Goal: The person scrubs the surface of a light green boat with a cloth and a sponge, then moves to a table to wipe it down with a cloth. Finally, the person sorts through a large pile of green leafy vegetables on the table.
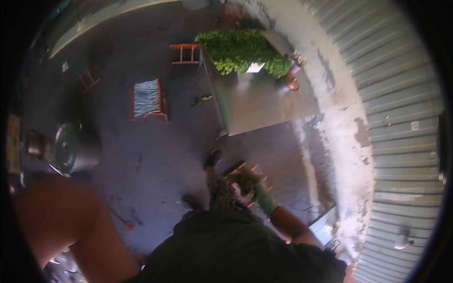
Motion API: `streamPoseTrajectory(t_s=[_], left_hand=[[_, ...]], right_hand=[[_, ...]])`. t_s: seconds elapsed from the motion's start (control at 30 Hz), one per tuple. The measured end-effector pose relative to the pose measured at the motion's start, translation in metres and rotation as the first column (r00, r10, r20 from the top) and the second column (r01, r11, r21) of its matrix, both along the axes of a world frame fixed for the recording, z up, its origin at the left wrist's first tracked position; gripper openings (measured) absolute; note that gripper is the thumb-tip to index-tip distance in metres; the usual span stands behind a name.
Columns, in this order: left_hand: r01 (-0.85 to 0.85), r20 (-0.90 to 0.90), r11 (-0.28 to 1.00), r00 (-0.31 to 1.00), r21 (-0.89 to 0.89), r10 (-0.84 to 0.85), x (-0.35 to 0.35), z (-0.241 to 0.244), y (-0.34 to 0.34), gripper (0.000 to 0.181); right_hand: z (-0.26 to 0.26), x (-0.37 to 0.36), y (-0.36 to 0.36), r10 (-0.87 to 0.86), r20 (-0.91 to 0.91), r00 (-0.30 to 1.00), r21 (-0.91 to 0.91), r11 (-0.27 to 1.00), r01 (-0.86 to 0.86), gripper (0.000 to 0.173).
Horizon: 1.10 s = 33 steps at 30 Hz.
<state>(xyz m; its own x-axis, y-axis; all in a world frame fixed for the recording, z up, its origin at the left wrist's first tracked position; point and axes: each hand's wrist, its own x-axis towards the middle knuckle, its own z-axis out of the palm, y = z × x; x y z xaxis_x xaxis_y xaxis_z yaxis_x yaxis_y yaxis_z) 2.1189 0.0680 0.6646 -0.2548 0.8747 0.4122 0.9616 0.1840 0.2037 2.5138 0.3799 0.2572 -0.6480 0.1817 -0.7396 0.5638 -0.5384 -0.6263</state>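
My left arm [67,212] is bent at the elbow close to the camera, and its hand is out of view. On the right my arm reaches down to my right hand [248,184], in a green glove that is blurred by motion. That hand appears to grip a small wooden stool [235,168], whose orange-brown leg ends stick out around the glove. Finger detail is lost in the blur. Below me are patterned trousers [221,192] and a dark shoe [214,157] on the floor.
A table [265,109] ahead bears a heap of leafy greens [233,46]. Left of it stand a stool with a woven seat [147,97] and another wooden stool [185,53]. A large lidded metal pot [85,152] is at left. A plastered wall [350,155] runs along the right.
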Motion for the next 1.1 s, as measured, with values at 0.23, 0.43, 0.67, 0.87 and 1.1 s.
streamPoseTrajectory(t_s=[0.23,0.43,0.67,0.87,1.1], left_hand=[[0.241,0.072,0.970,0.968,-0.027,-0.239,-0.097,-0.022,0.190,0.046],[0.394,0.395,0.913,0.827,0.101,-0.400,-0.153,-0.093,0.360,0.047],[0.371,0.932,0.928,0.329,0.020,-0.152,-0.117,-0.331,0.529,0.049],[0.256,0.836,0.953,0.548,-0.160,-0.006,-0.069,-0.575,0.646,0.052],[-0.122,0.292,0.978,0.942,-0.168,0.168,-0.071,-0.661,0.737,0.051]], right_hand=[[-0.015,-0.114,0.125,-0.341,-0.138,0.930,-0.077,0.940,0.333,0.042],[-0.006,-0.177,0.227,-0.323,-0.102,0.941,0.346,0.875,0.338,0.044],[-0.044,-0.243,0.277,-0.241,0.153,0.958,0.949,0.308,-0.074,0.070],[-0.146,-0.273,0.292,0.081,0.447,0.891,0.848,0.277,-0.451,0.066],[-0.193,-0.219,0.448,-0.175,0.387,0.905,0.911,-0.079,-0.405,0.060]])
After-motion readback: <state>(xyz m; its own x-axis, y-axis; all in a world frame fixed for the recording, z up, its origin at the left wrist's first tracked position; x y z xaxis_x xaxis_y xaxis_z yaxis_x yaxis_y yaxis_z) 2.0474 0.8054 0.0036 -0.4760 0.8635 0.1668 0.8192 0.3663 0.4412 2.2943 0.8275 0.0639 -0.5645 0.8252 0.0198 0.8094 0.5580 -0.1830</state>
